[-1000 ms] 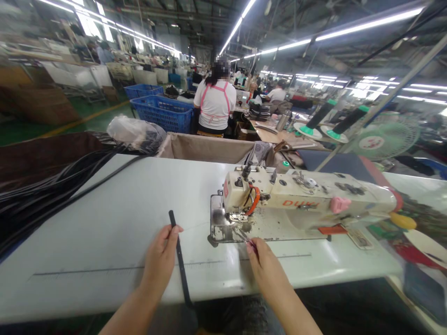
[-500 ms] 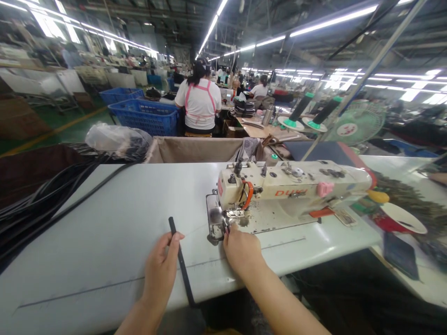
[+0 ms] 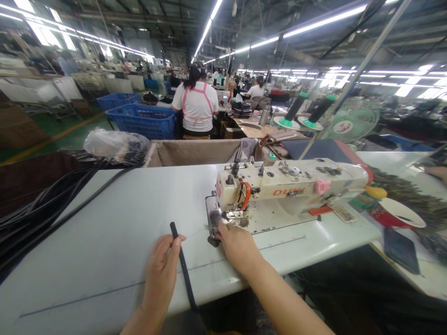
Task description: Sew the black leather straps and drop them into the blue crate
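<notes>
Right hand point(image 3: 240, 246) shifted slightly left at the sewing machine's point(image 3: 265, 188) plate, can't tell whether its fingertips grip; left hand point(image 3: 161, 265) pinches black strap point(image 3: 186, 275) above table point(image 3: 115, 237), apparently thread handling, next move needing strap steady.

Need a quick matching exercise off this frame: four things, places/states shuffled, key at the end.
Things:
1. Black strap
2. Right hand
3. Pink piece
4. Thread cones

Places/states:
A. On the front side of the sewing machine
B. Black, tilted in view, with green bases
C. Gripped by the left hand
D. At the needle end of the sewing machine

Pairs: 1-C, 2-D, 3-A, 4-B
</notes>
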`<state>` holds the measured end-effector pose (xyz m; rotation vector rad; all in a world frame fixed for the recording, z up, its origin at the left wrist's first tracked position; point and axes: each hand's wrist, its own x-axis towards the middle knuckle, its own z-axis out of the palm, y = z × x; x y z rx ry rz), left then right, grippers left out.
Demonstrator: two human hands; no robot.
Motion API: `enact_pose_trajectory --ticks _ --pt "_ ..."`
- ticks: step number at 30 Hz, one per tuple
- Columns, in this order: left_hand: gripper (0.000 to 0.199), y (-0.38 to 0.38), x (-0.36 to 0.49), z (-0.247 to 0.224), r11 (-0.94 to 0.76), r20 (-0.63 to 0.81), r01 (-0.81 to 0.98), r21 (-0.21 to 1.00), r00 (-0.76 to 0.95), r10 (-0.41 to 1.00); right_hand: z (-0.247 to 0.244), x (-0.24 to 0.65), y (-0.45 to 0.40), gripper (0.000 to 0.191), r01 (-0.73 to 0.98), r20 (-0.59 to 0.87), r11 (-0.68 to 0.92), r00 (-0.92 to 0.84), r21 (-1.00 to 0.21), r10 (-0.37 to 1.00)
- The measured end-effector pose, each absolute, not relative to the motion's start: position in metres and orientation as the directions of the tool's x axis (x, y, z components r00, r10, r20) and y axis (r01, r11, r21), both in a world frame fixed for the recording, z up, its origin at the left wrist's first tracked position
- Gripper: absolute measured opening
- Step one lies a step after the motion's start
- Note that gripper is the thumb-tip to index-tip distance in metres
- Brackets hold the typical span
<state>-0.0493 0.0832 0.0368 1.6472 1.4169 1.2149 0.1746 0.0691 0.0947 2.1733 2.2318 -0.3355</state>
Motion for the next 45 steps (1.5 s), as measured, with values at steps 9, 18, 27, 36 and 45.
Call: enact_pose_trajectory --ticks 9,18,27,36,45 --pt "0.043 0.084 -0.025 0.053 0.211 -0.248 -0.392 0.895 -0.045 0.968 0.082 0.2 0.021 0.026 0.715 -0.008 0.104 -0.152 -0.692 0.988" --pt "0.048 0.073 -0.021 0.062 0.312 -0.301 -0.317 0.895 0.085 0.95 0.08 0.2 0.02 0.027 0.414 -0.1 -0.069 -0.053 -0.908 0.994" --pt "0.038 0.068 -0.016 0.065 0.269 -0.238 -0.332 0.904 0.13 0.962 0.082 0.185 0.028 0.022 0.394 -0.135 -0.079 -0.115 -0.916 0.984" --pt "0.064 0.069 -0.007 0.066 0.488 -0.401 -0.304 0.818 0.306 0.863 0.076 0.185 0.03 0.013 0.607 0.078 0.087 -0.041 -0.79 0.996" --pt "0.055 0.068 -0.002 0.069 0.534 -0.419 -0.27 0.801 0.383 0.823 0.072 0.186 0.029 0.005 0.815 0.293 0.269 -0.128 -0.514 0.947"
